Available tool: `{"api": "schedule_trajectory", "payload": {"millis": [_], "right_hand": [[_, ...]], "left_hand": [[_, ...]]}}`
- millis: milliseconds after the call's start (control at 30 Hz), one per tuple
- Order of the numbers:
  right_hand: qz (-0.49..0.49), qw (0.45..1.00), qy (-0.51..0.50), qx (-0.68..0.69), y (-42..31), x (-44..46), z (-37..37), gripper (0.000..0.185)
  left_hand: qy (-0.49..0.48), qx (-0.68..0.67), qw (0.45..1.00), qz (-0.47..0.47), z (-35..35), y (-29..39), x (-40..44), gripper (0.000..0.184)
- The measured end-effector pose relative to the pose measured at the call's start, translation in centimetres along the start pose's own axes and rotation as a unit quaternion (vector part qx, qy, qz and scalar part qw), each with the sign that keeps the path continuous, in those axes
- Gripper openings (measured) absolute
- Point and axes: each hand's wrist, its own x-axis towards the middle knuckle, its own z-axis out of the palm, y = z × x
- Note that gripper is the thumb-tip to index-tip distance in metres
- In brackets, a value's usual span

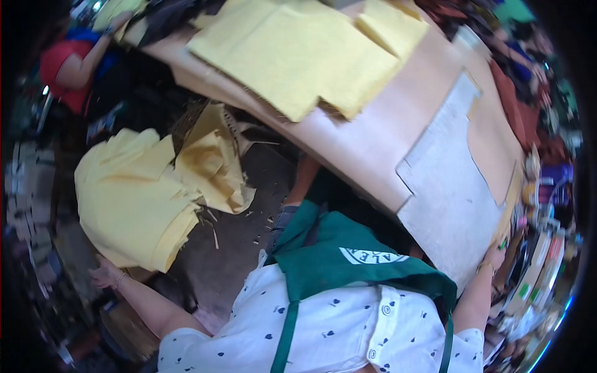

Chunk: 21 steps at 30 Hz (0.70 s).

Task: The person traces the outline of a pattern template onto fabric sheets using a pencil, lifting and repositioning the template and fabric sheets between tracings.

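Observation:
My left hand (107, 274) is stretched out to the left with its fingers apart, holding nothing. Just above it is a thick folded pile of yellow cloth (130, 193) with frayed edges. At the right side of the table, my right hand (494, 257) is closed around a small, thin green object that looks like a pen (502, 245). Beside that hand a large grey pattern board (449, 180) with notched and curved edges lies on the table. A narrow wooden strip (513, 199) runs along the table edge above the hand.
More yellow cloth pieces (292, 56) lie on the brown-topped table (367, 146). A crumpled yellow piece (211, 165) and scraps are near the floor (249, 193). A person in a red top (68, 74) works at the upper left. Dark red material (516, 105) lies beyond the table.

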Motion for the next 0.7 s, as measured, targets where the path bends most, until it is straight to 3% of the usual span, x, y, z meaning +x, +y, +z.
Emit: {"api": "schedule_trajectory", "payload": {"millis": [33,100,133,167,200,300,333,500,600,700], "right_hand": [[0.002,1.0,0.004,-0.006,-0.2,-0.3,-0.1,0.05],[-0.001,1.0,0.019,-0.014,-0.2,-0.3,-0.1,0.05],[-0.004,1.0,0.022,-0.015,0.0,-0.2,0.2,0.05],[-0.005,1.0,0.025,-0.015,0.3,-0.1,0.3,0.049],[-0.004,1.0,0.015,-0.006,0.1,-0.3,0.0,0.048],[0.003,1.0,-0.001,0.031,0.0,-1.0,-0.2,0.045],[0.003,0.999,-0.002,0.044,-0.1,-0.9,-0.1,0.044],[0.009,0.999,0.023,0.043,-0.7,-1.7,-0.6,0.041],[0.013,0.998,0.035,0.05,-0.7,-1.6,-0.5,0.04],[0.023,0.998,0.027,0.045,-0.7,-1.5,-0.1,0.041]], "left_hand": [[0.039,-0.16,0.977,0.137,0.0,2.6,0.9,0.057],[0.104,-0.328,0.864,0.368,-8.8,11.3,-1.2,0.05],[0.004,-0.448,0.821,0.353,-14.2,16.3,-5.7,0.041],[0.038,-0.498,0.712,0.494,-17.9,20.1,-9.1,0.027],[-0.066,-0.64,0.582,0.498,-22.2,23.4,-14.1,0.024],[-0.166,-0.653,0.42,0.608,-30.1,28.3,-26.9,0.038],[-0.189,-0.64,0.405,0.625,-31.8,29.8,-30.8,0.05],[-0.154,-0.543,0.494,0.662,-36.0,34.9,-40.5,0.055],[-0.227,-0.463,0.502,0.694,-36.3,36.2,-40.8,0.045],[-0.223,-0.432,0.526,0.698,-36.5,36.5,-40.6,0.031]]}}
